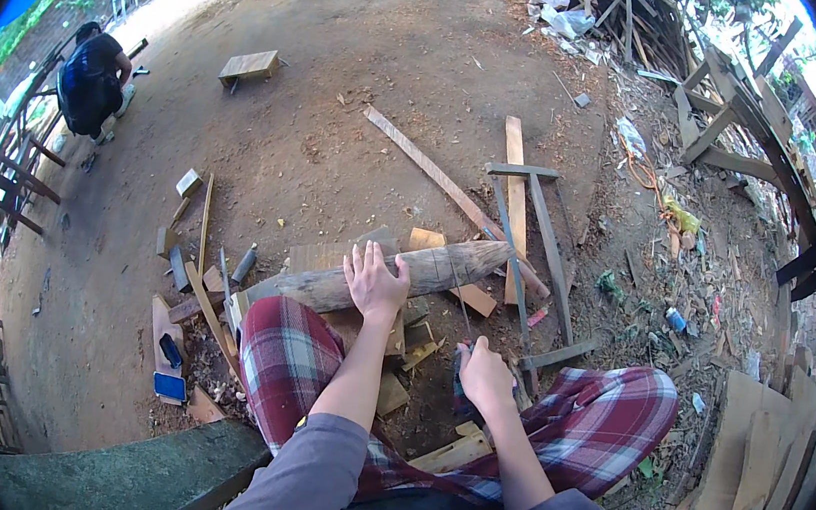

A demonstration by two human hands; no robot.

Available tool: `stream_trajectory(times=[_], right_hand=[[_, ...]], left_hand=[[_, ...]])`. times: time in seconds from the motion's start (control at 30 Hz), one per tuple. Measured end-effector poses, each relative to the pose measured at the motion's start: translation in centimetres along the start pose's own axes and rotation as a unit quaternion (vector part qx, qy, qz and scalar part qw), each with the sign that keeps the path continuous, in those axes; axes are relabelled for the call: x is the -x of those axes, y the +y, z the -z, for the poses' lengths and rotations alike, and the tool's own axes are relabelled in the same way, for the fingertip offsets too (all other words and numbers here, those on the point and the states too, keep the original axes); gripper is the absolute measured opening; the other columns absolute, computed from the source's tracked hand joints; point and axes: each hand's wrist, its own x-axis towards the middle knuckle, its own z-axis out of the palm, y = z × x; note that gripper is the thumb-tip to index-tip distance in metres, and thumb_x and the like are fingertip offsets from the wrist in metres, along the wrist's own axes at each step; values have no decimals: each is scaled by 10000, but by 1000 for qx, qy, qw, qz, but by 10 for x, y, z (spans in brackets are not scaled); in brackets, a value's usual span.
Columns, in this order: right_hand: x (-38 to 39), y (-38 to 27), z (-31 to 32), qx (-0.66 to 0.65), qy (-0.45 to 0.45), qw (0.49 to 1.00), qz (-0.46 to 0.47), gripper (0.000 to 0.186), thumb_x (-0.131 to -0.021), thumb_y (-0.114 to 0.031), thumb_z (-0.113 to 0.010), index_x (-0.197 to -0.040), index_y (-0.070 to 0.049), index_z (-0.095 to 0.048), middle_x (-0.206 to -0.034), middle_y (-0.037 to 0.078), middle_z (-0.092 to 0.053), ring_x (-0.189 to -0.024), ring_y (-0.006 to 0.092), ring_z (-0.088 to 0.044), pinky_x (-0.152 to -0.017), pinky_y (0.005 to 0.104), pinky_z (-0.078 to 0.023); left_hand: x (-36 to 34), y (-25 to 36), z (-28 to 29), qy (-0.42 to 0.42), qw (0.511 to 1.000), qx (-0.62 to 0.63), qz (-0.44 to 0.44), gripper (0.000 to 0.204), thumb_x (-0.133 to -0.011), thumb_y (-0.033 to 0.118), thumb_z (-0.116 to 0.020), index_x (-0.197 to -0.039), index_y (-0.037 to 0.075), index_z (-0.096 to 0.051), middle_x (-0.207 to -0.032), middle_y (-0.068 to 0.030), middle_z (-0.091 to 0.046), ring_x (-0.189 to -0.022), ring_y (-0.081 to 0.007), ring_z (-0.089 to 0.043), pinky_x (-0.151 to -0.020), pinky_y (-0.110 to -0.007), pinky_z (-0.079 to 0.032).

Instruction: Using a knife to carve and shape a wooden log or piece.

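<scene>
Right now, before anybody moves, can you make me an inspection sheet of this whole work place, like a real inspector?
Surface: bare brown dirt ground, littered with wood bits.
Job's things: tapered grey log in front of the bent knees; wooden frame saw lying on the right.
Clutter: long reddish plank, pale plank, blue-screened phone, plastic bags.
Left grip: left hand flat on the log, fingers spread.
Right grip: right hand closed around a dark-handled tool; its exact kind is unclear.
Cables: orange cord on the right; maybe just string.
Surroundings: crouching person and dark chair, far left.
</scene>
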Motion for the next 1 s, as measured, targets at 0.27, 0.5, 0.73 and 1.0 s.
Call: stream_trajectory(times=[0.27,0.5,0.73,1.0], right_hand=[[-84,-21,-16,-45,41,998,23,435,-1006,-404,-426,-1065,13,-536,-863,293,-669,-854,469,-659,-753,550,-522],[-54,-19,-26,-49,37,998,7,411,-1006,-395,-424,-1074,6,-481,-879,304,-665,-850,474,-663,-752,546,-527],[11,-26,13,-17,-24,998,-48,393,-1012,-364,-423,-1071,20,-477,-884,308,-667,-864,469,-666,-760,534,-531],[-3,-36,58,12,-116,993,-7,472,-1014,-384,-399,-1091,50,-568,-992,319,-658,-992,460,-640,-882,519,-504]], left_hand=[[1,5,0,-4,1000,-5,-13,581,-917,413,-483,-1317,-2,-554,-1386,-135,-544,-1377,-272,-397,-1183,-432,-203],[2,-7,-1,36,997,10,-73,634,-876,393,-527,-1297,-82,-532,-1366,-211,-536,-1330,-317,-444,-1169,-419,-244],[0,-1,-12,65,997,-26,-20,636,-884,393,-509,-1299,-88,-530,-1371,-201,-535,-1310,-313,-462,-1163,-426,-252],[0,-11,-5,33,999,-15,-38,586,-904,380,-486,-1306,-42,-548,-1352,-162,-562,-1332,-295,-447,-1167,-429,-242]])
